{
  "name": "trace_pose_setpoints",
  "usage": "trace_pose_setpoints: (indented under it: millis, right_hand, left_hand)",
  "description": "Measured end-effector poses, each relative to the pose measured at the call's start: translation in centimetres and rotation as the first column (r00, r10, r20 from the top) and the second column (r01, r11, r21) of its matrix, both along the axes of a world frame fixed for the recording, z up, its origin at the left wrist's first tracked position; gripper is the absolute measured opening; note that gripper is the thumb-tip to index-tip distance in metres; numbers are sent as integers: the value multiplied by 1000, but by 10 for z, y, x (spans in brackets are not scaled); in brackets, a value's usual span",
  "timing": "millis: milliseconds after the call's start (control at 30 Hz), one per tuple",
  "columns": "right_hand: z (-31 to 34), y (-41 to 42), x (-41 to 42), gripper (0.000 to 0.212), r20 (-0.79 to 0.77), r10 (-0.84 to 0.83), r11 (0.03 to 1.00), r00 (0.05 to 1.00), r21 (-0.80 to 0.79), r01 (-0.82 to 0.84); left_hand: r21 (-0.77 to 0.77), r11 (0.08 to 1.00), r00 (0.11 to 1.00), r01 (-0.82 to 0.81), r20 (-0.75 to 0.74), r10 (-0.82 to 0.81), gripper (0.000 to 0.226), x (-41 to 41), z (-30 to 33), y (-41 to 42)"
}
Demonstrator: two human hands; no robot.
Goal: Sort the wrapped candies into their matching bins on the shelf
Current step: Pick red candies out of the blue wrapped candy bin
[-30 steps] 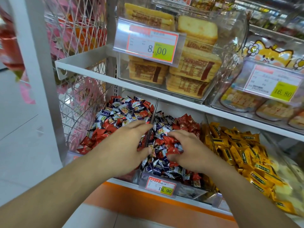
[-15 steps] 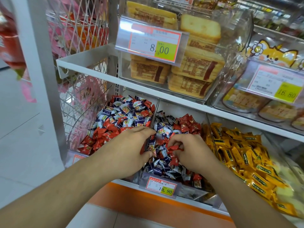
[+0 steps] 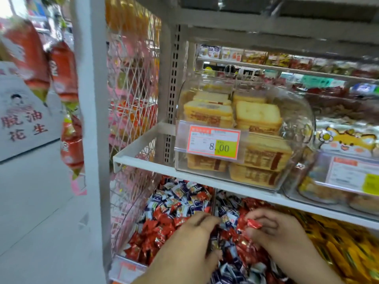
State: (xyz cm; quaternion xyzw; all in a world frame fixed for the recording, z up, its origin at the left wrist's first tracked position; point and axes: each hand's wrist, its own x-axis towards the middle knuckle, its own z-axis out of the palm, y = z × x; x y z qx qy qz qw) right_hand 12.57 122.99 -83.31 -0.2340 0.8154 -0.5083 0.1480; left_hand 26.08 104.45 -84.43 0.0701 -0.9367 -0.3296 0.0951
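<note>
Two neighbouring clear bins on the lower shelf hold mixed red and blue-white wrapped candies: the left bin [image 3: 131, 261] and the middle bin [image 3: 242, 263]. My right hand [image 3: 274, 232] hovers over the middle bin and pinches a red wrapped candy [image 3: 253, 224] between thumb and fingers. My left hand [image 3: 194, 238] lies over the divider between the two bins, fingers bent down into the candies; whether it holds any is hidden. A third bin of yellow wrapped candies [image 3: 340, 242] sits to the right.
The white shelf edge [image 3: 184, 173] hangs just above the bins. On it stand a clear box of wrapped cakes [image 3: 246, 140] with an 8.00 price tag [image 3: 213, 144] and another box [image 3: 338, 181]. A white upright post [image 3: 92, 140] and wire mesh [image 3: 131, 99] close the left side.
The view has tilted upward, so the hands now sit at the bottom of the frame. My right hand has lifted a red candy clear of the pile. My left hand stays by the divider.
</note>
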Motion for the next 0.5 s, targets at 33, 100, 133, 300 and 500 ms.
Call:
trace_pose_setpoints:
  millis: [33, 100, 133, 300, 500]
  right_hand:
    - [4, -3, 5, 32, 7, 15, 999, 1000, -34, -15]
    - [9, -9, 17, 25, -3, 51, 996, 999, -80, -51]
    - [11, -13, 23, 22, 5, 60, 991, 998, -120, -59]
    - [19, -34, 47, 21, 102, 74, 969, 992, -244, -47]
    - [20, -53, 53, 25, -36, 35, 992, 999, -122, -39]
  left_hand:
    - [6, 1000, 1000, 0, 2, 0, 68, 1, 2, 0]
    - [51, 999, 1000, -10, -1, 10, 74, 2, 6, 1]
    - [88, 996, 1000, -16, -11, 17, 75, 3, 8, 3]
    - [290, 949, 990, -125, -21, 137, 54, 7, 12, -1]
    - [9, 925, 924, -381, -39, 381, 39, 22, 17, -37]
